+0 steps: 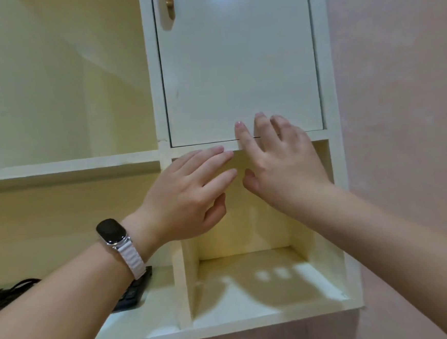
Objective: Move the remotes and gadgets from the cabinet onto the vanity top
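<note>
A white cabinet door point(238, 66) with a brass handle point(169, 2) at its top left is closed. My right hand point(278, 165) is raised with its fingertips against the door's lower edge, fingers apart, holding nothing. My left hand point(189, 196), with a watch on the wrist, hovers just left of it, open, in front of the cubby point(252, 282) below the door. Nothing lies in that cubby. A black remote point(135, 291) lies on the shelf to the left, mostly hidden by my left forearm.
Black cables point(10, 293) lie at the far left of the lower shelf point(152, 303). A pink wall point(404, 101) runs along the right side of the cabinet. An open shelf compartment point(63, 88) sits at upper left.
</note>
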The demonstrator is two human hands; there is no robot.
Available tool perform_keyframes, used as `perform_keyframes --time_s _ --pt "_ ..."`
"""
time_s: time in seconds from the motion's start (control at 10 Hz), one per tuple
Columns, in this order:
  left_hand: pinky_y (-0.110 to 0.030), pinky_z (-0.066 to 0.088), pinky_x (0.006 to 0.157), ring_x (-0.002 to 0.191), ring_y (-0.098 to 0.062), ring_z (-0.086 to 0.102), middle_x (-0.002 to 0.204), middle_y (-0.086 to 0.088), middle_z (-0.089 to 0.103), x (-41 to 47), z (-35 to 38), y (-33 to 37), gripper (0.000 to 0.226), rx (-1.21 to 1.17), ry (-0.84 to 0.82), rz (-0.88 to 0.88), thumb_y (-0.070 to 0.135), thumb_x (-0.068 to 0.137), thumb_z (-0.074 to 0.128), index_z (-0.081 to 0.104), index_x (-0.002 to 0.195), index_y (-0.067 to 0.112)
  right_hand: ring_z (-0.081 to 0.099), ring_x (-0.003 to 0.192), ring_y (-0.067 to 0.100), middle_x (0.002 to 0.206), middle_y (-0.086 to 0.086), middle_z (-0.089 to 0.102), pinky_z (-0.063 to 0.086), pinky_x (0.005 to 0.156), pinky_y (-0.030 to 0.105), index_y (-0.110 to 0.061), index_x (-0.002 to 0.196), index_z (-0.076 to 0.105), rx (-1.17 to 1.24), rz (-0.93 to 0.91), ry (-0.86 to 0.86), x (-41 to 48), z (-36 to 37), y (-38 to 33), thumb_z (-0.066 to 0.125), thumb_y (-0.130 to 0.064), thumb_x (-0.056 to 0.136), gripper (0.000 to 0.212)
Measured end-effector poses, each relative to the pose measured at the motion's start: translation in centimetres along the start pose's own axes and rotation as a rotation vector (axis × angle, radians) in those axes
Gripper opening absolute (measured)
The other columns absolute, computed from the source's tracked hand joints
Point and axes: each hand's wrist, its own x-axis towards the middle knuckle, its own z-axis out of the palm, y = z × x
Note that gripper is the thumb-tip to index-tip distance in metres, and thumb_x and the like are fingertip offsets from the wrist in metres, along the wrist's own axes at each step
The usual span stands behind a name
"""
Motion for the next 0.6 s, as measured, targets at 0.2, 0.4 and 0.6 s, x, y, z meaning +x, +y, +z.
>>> perform_keyframes --time_s 0.2,0.4,0.6 --pt "-0.045 0.043 0.102 0.123 -0.037 0.055 0.127 -0.021 0.062 -0.1 -0.3 0.0 0.034 -0.005 -0.006 -0.010 0.016 0.081 0.057 0.069 0.110 0.002 0.043 0.125 0.038 0.141 0.018 0.045 0.042 0.094 0.048 -0.018 0.146 0.039 0.032 0.009 -0.091 0.0 -1.1 0.5 0.068 -0.033 0.072 0.081" --pt "-0.049 0.043 0.100 0.125 -0.036 0.053 0.129 -0.019 0.060 -0.6 -1.2 1.4 0.038 -0.086 -0.042 -0.088 0.020 0.081 0.059 0.067 0.115 0.004 0.043 0.130 0.036 0.145 0.014 0.044 0.038 0.102 0.047 -0.019 0.142 0.044 0.152 0.013 -0.199 -1.2 -3.6 1.2 0.061 -0.036 0.078 0.069" --pt "-0.048 0.043 0.100 0.123 -0.035 0.055 0.127 -0.016 0.062 -2.2 -2.2 3.5 0.040 -0.136 0.001 -0.164 0.028 0.083 0.059 0.067 0.116 0.008 0.050 0.125 0.033 0.138 0.013 0.053 0.041 0.101 0.045 -0.015 0.138 0.051 0.243 0.059 -0.192 -5.1 -5.0 -0.4 0.042 -0.047 0.083 0.064"
